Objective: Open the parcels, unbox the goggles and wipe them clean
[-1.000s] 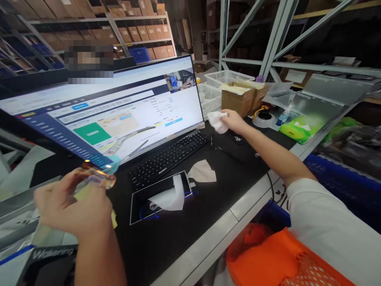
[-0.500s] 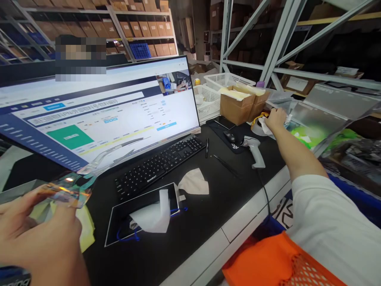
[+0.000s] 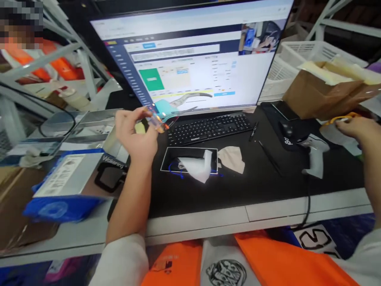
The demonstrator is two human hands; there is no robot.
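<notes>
Pinched in my left hand (image 3: 135, 133) is a pair of glasses (image 3: 157, 120) with shiny, reflective lenses, its temples stretching out in front of the monitor. My right hand (image 3: 358, 129), at the right edge, has its fingers closed on what looks like a tape roll (image 3: 329, 130) with a yellow-orange ring and translucent sides. Between the hands lies a shallow black box (image 3: 166, 161) with a white edge. A white sheet (image 3: 198, 167) and a blue cord (image 3: 175, 171) rest in it. Beside it is a beige cloth (image 3: 232, 159).
Behind stand a monitor (image 3: 205, 71) and keyboard (image 3: 211, 129). To the right are a pen (image 3: 254, 131), tweezers (image 3: 269, 157), a mouse (image 3: 286, 128), a scanner (image 3: 315, 157) and a cardboard box (image 3: 312, 95). A glasses carton (image 3: 86, 174) sits on blue packaging (image 3: 59, 208) at left. Another person (image 3: 44, 59) is beyond.
My view has swung left, bringing the carton into sight. My left hand still holds the glasses, now over the desk by the keyboard. My right hand has drawn the tape-like roll slightly nearer.
</notes>
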